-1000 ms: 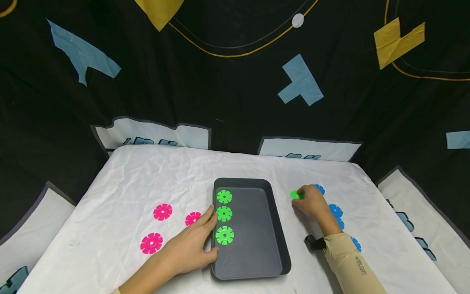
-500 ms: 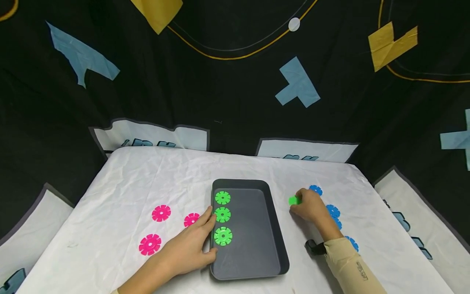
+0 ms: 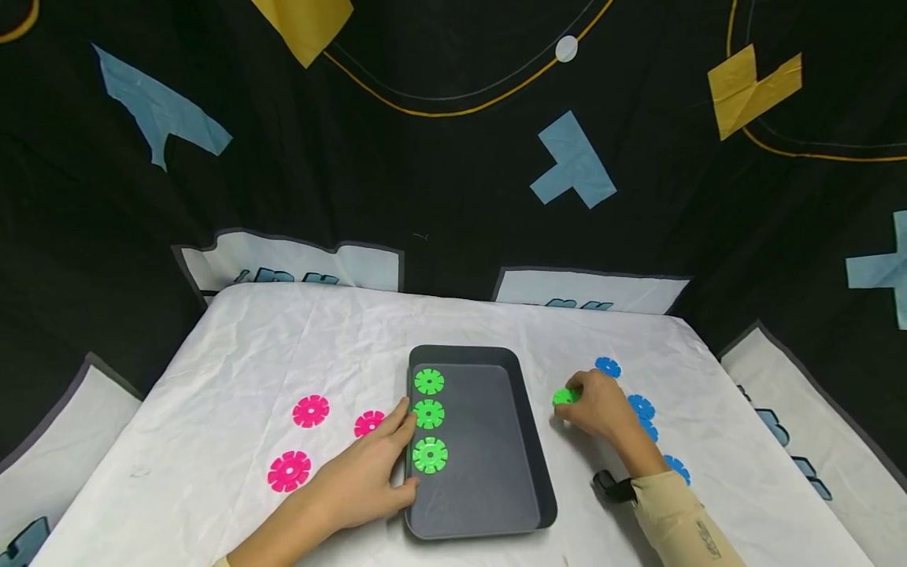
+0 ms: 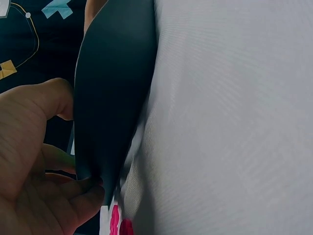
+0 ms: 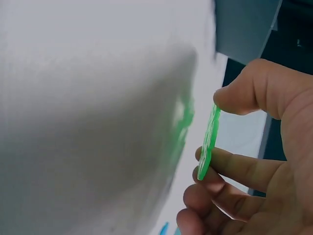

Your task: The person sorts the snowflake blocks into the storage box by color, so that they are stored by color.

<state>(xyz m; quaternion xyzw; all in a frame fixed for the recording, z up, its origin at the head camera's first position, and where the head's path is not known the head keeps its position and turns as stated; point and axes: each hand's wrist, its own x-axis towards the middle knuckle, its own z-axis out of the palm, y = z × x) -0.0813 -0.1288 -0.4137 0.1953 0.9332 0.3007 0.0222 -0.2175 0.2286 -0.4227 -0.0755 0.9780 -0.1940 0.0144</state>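
Right hand (image 3: 602,402) pinching a bright-green, round, notched plastic disc (image 3: 564,397) just above the white-cloth-covered tabletop (image 3: 255,339). Leftward of that hand: a strip of cloth, then the right rim of a dark-grey rectangular tray (image 3: 489,449). Blue notched discs (image 3: 641,406) crowd its far and right sides. Left hand (image 3: 368,480) fingers spread, resting against tray's left wall; three green notched discs (image 3: 429,413) line its inner edge, bare tray floor rightward.

The person's left hand (image 3: 364,482) is touching the tray's (image 3: 489,457) left rim, thumb spreading away from the fingers; the left forearm (image 3: 283,528) is reaching in from the tray's near left; the right hand (image 3: 601,403) is pinching, thumb opposing fingertips, right of the tray
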